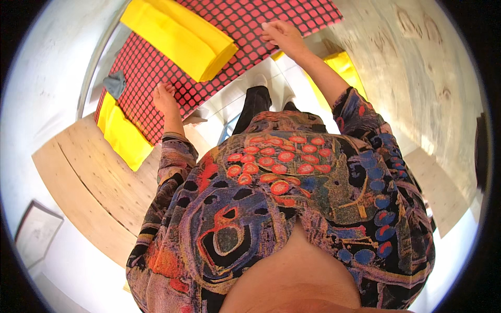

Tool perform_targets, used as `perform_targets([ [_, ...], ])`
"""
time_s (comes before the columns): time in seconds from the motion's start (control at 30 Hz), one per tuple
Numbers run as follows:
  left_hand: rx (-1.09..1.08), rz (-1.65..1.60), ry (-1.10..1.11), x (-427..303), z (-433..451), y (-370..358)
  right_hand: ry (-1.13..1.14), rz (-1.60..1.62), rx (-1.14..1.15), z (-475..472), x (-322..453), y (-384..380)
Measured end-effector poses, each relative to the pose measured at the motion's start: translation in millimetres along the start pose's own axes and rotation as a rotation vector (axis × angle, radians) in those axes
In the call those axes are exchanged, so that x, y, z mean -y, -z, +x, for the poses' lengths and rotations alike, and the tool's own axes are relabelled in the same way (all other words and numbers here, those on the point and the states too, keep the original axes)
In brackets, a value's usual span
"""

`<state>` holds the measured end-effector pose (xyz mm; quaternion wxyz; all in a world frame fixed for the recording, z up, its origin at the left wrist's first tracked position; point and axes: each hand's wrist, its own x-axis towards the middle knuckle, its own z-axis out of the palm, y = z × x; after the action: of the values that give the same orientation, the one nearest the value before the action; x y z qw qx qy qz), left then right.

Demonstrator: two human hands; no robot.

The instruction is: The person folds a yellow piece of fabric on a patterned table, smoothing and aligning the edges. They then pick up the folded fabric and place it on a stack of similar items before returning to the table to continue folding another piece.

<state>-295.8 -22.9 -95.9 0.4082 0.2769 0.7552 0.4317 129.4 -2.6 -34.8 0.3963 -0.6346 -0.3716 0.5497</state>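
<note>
A thick folded bundle of yellow cloth (pixel 180 37) lies on a red mat with a black grid pattern (pixel 145 58), between my two hands. My left hand (pixel 164 98) is over the mat's near edge, its fingers loosely curled with nothing visible in them. Farther right, my right hand (pixel 283 35) hovers over the mat with bent fingers and holds nothing that I can see. Left of my left hand, a flat yellow cloth (pixel 123 133) lies partly on the mat and partly on the wooden surface. A small crumpled grey cloth (pixel 114 84) touches the mat's left side.
A wooden tabletop (pixel 105 172) extends at the left. More yellow cloth (pixel 344 70) shows beneath my right forearm, beside a pale wooden board (pixel 407 58). A metal rail (pixel 94 66) runs behind the mat. Below the mat's near edge are floor tiles (pixel 231 94) and my feet.
</note>
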Motion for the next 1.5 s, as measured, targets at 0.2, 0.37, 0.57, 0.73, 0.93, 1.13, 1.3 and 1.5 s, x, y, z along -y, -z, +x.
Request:
perform_targets([
  [0.2, 0.096, -0.246, 0.241, -20.2, -20.4, -18.6, 0.133, -0.274, 0.095, 20.6, 42.8, -24.3],
  [0.37, 0.161, -0.229, 0.239, -49.4, -40.7, -63.6, 0.485, -0.783, 0.05, 34.3, 82.1, -60.1],
  [0.57, 0.191, -0.273, 0.299, -77.9, -56.2, -95.0, 1.117, -0.995, 0.177, 30.3, 94.1, -91.4],
  [0.73, 0.248, -0.231, 0.268, -90.2, -62.9, -110.2, 0.975, -1.194, 0.326, 21.9, 82.4, -87.4],
  [0.93, 0.249, -0.235, 0.333, -107.9, -57.0, -117.3, 1.066, -0.964, 0.293, 28.7, 79.2, -76.3],
  [1.13, 0.313, -0.349, 0.414, -114.1, -51.2, -118.7, 0.989, -0.948, 0.313, 26.6, 70.4, -67.2],
  [1.3, 0.385, -0.258, 0.369, -120.3, -43.9, -119.8, 0.937, -0.915, 0.336, 25.5, 74.9, -61.0],
  [1.5, 0.39, -0.325, 0.34, -119.6, -40.8, -122.0, 0.955, -0.919, 0.332, 25.7, 77.9, -60.4],
])
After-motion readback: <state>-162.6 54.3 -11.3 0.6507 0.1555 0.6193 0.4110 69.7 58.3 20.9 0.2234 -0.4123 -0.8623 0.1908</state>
